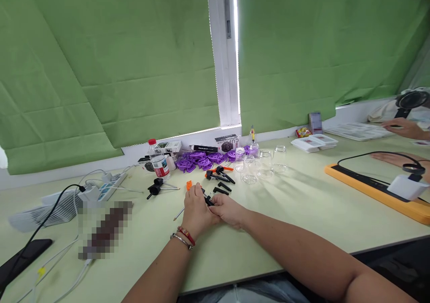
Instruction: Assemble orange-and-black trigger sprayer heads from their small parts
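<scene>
My left hand (196, 211) and my right hand (228, 209) meet over the pale green table (285, 213), both closed around a small black plastic part (208, 200) held between them. A thin rod (178, 214) sticks out to the left below my left hand. Just beyond my hands lie several black and orange small parts (220, 175). Farther back sit purple plastic pieces (198, 162) and several clear glass jars (258, 164).
A water bottle (159, 159) with a red cap stands left of the purple pieces. A power strip (101, 188) and cables lie at left, with a black phone (22, 258). Another person's hands (401, 128) work at far right near an orange-edged mat (376, 186) and white trays (314, 142).
</scene>
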Action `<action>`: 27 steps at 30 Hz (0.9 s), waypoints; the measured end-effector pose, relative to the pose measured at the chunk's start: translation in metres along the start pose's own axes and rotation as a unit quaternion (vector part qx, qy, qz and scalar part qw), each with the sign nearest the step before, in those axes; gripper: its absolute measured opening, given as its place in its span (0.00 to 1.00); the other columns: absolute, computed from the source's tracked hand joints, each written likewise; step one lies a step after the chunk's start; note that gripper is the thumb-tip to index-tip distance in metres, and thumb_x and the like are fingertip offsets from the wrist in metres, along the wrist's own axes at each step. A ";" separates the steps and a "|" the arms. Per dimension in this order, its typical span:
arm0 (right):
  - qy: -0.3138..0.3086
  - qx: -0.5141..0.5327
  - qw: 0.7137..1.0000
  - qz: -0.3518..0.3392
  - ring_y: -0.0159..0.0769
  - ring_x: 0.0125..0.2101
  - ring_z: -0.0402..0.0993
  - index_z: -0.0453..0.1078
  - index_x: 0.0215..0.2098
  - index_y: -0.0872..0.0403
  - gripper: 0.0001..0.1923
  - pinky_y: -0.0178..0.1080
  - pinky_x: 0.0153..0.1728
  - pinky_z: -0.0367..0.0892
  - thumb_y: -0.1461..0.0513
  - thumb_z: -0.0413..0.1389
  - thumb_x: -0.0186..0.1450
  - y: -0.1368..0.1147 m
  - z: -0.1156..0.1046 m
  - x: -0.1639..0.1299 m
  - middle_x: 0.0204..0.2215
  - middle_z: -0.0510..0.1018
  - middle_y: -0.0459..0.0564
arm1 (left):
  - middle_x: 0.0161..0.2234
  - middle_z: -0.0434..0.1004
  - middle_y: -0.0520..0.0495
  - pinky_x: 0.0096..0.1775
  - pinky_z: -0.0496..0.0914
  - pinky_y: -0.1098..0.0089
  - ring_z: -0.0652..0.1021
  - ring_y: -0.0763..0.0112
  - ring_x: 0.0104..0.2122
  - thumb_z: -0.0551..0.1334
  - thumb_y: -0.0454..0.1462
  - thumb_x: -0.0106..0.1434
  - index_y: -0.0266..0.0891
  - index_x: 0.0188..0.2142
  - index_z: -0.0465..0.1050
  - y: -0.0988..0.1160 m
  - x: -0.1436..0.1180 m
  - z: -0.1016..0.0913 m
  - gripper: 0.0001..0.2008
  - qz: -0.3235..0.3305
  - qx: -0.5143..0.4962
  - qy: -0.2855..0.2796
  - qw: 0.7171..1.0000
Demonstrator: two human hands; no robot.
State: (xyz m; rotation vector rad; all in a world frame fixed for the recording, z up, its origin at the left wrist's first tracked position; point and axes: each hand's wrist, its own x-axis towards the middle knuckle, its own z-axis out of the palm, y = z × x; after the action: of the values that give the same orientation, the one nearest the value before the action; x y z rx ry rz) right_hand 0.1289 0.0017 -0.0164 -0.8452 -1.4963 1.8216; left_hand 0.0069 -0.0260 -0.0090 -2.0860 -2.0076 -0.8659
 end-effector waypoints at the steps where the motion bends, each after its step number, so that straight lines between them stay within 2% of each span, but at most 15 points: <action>1: 0.006 -0.010 1.000 -0.001 0.24 0.16 0.56 0.57 0.23 0.54 0.10 0.30 0.19 0.50 0.66 0.56 0.50 0.000 0.000 0.000 0.14 0.61 0.36 | 0.51 0.60 0.32 0.55 0.58 0.52 0.63 0.46 0.53 0.65 0.40 0.36 0.28 0.55 0.52 0.000 0.000 0.001 0.46 0.003 0.003 0.008 1.000; 6: 0.021 -0.050 0.998 -0.024 0.23 0.17 0.50 0.55 0.24 0.53 0.12 0.31 0.19 0.46 0.65 0.57 0.50 0.004 -0.002 0.003 0.15 0.56 0.35 | 0.48 0.62 0.34 0.53 0.60 0.53 0.66 0.47 0.50 0.64 0.40 0.37 0.29 0.55 0.54 -0.001 0.000 0.001 0.44 0.017 -0.001 0.027 0.999; 12: 0.012 -0.056 0.998 -0.027 0.24 0.17 0.51 0.55 0.25 0.53 0.12 0.30 0.20 0.47 0.63 0.58 0.53 0.006 -0.001 0.005 0.15 0.57 0.35 | 0.49 0.62 0.34 0.53 0.60 0.54 0.65 0.47 0.51 0.66 0.42 0.37 0.32 0.54 0.54 -0.002 0.001 0.001 0.45 0.004 -0.035 0.010 0.999; 16: -0.031 -0.087 0.995 -0.035 0.25 0.19 0.59 0.59 0.26 0.54 0.12 0.30 0.21 0.54 0.57 0.57 0.58 -0.004 -0.009 0.008 0.17 0.65 0.39 | 0.50 0.62 0.36 0.52 0.61 0.54 0.65 0.48 0.52 0.66 0.41 0.37 0.34 0.54 0.54 -0.005 0.003 -0.004 0.44 -0.025 -0.062 0.000 0.998; 18: -0.013 -0.131 0.989 -0.059 0.28 0.23 0.65 0.64 0.30 0.56 0.12 0.32 0.24 0.59 0.55 0.53 0.62 -0.010 -0.020 0.011 0.23 0.71 0.44 | 0.50 0.63 0.35 0.51 0.62 0.54 0.65 0.48 0.52 0.67 0.45 0.37 0.34 0.53 0.54 -0.009 0.005 -0.008 0.44 -0.044 -0.071 0.001 0.996; 19: 0.027 -0.170 0.982 -0.082 0.30 0.25 0.67 0.66 0.32 0.56 0.11 0.33 0.26 0.61 0.55 0.51 0.63 -0.012 -0.028 0.014 0.26 0.73 0.46 | 0.50 0.63 0.35 0.51 0.62 0.54 0.65 0.48 0.52 0.68 0.47 0.36 0.34 0.53 0.54 -0.011 0.006 -0.011 0.45 -0.055 -0.073 0.002 0.996; 20: 0.084 -0.226 0.964 -0.115 0.31 0.27 0.68 0.67 0.34 0.55 0.10 0.34 0.28 0.63 0.57 0.50 0.64 -0.013 -0.035 0.016 0.29 0.74 0.47 | 0.50 0.63 0.35 0.51 0.61 0.54 0.65 0.48 0.53 0.68 0.49 0.36 0.34 0.53 0.55 -0.014 0.008 -0.014 0.46 -0.065 -0.074 0.001 0.995; 22: 0.160 -0.363 0.902 -0.173 0.33 0.33 0.69 0.71 0.35 0.54 0.08 0.36 0.36 0.63 0.62 0.51 0.62 -0.014 -0.048 0.021 0.34 0.74 0.49 | 0.51 0.63 0.34 0.51 0.61 0.56 0.65 0.48 0.53 0.69 0.52 0.34 0.34 0.52 0.56 -0.019 0.010 -0.018 0.48 -0.082 -0.078 -0.013 0.994; 24: 0.158 -0.472 0.847 -0.188 0.34 0.38 0.68 0.74 0.35 0.54 0.08 0.36 0.40 0.61 0.66 0.52 0.61 -0.012 -0.056 0.026 0.37 0.73 0.50 | 0.50 0.64 0.35 0.50 0.62 0.58 0.66 0.49 0.52 0.69 0.52 0.33 0.35 0.51 0.58 -0.024 0.012 -0.019 0.47 -0.089 -0.084 -0.034 0.992; 27: 0.119 -0.584 0.784 -0.175 0.37 0.40 0.66 0.76 0.36 0.52 0.10 0.37 0.41 0.59 0.66 0.53 0.61 -0.006 -0.054 0.033 0.38 0.73 0.51 | 0.46 0.68 0.38 0.46 0.65 0.59 0.69 0.49 0.49 0.71 0.50 0.29 0.37 0.45 0.62 -0.029 0.012 -0.016 0.42 -0.093 -0.117 -0.038 0.988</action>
State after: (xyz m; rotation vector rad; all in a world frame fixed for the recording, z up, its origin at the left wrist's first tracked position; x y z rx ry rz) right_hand 0.1522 0.0606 -0.0212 -1.1367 -2.3648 0.3201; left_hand -0.0260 -0.0198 0.0013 -2.0996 -2.2700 -1.1206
